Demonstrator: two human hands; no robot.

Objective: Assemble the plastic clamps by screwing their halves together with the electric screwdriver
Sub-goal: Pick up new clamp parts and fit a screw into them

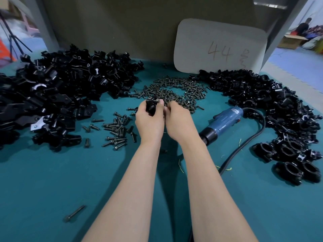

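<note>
Head view: your left hand (148,120) grips a clamp (151,106) over the worktop (52,180), toward its far edge, by the screws (176,88). Your right hand (178,122) curls just beside it; whether it holds anything, I cannot tell. The screwdriver (225,120) lies rightward.

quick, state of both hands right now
Left hand: grips a black clamp piece.
Right hand: fingers curled at the screw pile; whether they hold anything cannot be told.
</note>
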